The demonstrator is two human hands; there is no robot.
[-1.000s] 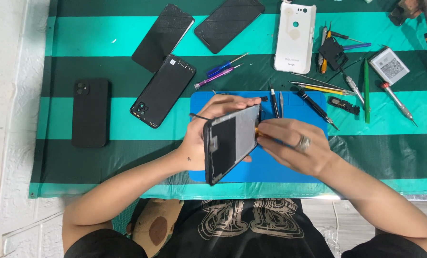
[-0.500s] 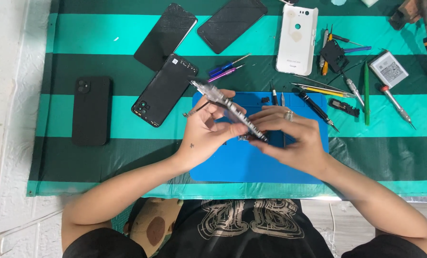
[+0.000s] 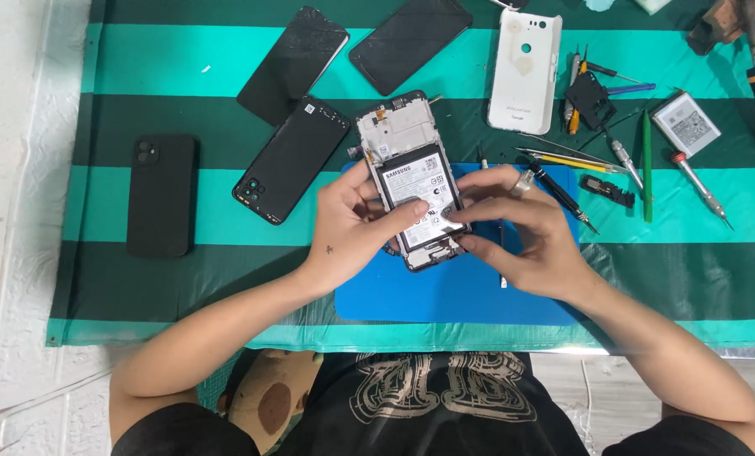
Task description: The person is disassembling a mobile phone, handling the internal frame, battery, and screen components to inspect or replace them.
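An opened phone [image 3: 411, 173] lies back-side up over the blue work mat [image 3: 445, 291], its white-labelled battery and inner frame showing. My left hand [image 3: 352, 224] grips its left edge, thumb resting on the battery. My right hand [image 3: 525, 232], a ring on one finger, holds the phone's right and lower edge, fingertips on the battery's lower corner. Both hands hold the same phone just above the mat.
A black cased phone [image 3: 162, 194] lies at the left; a black back cover [image 3: 293, 159] and two dark screen panels [image 3: 293, 63] sit behind. A white back cover [image 3: 525, 72], screwdrivers and tweezers [image 3: 563, 160], a loose battery [image 3: 686, 124] and small parts crowd the right.
The phone was held on edge, screen toward me, then turned over; it now lies flat with its open back and battery facing up, both hands still on it.
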